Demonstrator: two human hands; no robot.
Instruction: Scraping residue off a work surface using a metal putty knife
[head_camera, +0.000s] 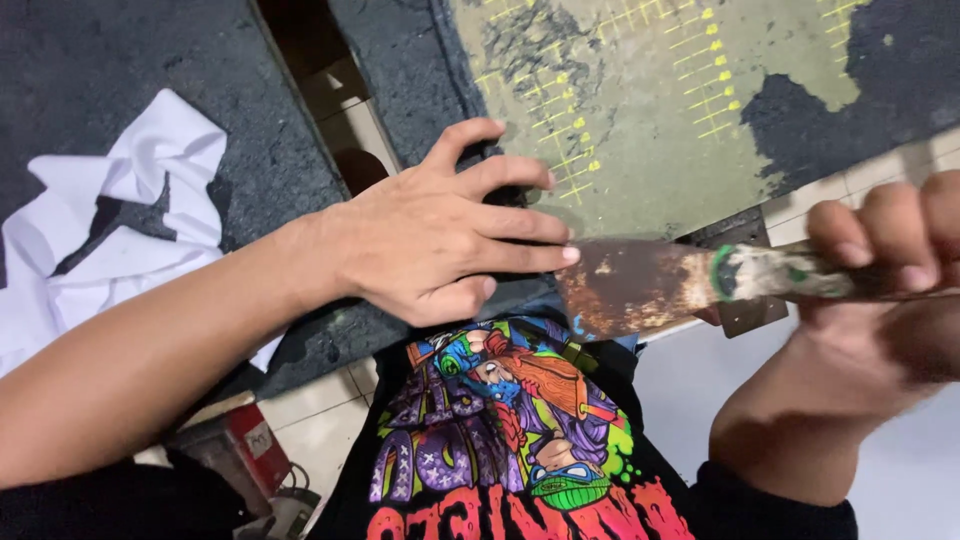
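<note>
- Scraper (640, 285), a flat rust-stained blade on a paint-smeared handle with a green band at the collar, lies level across the middle of the view, blade tip pointing left.
- Right hand (880, 290) holds the scraper's handle, fingers (850, 235) curled tightly around it from above.
- Left hand (440, 235) lies palm down at the edge of the counter (90, 70), fingers (520, 220) spread and holding nothing; the middle fingertip touches the blade's tip.
- Platen (650, 130), a greenish board with yellow ruled marks and patches of dark residue, sits just above the blade and under the left fingertips.
- White cloth (120, 220) with a dark patch lies crumpled on the dark counter at far left, well apart from the hands.
- Black shirt (510, 440) with a bright cartoon print in purple, green, orange and pink shows below the hands, on the person's own body.
- Red container (250, 445) stands on the tiled floor at lower left, partly hidden by the left forearm.
</note>
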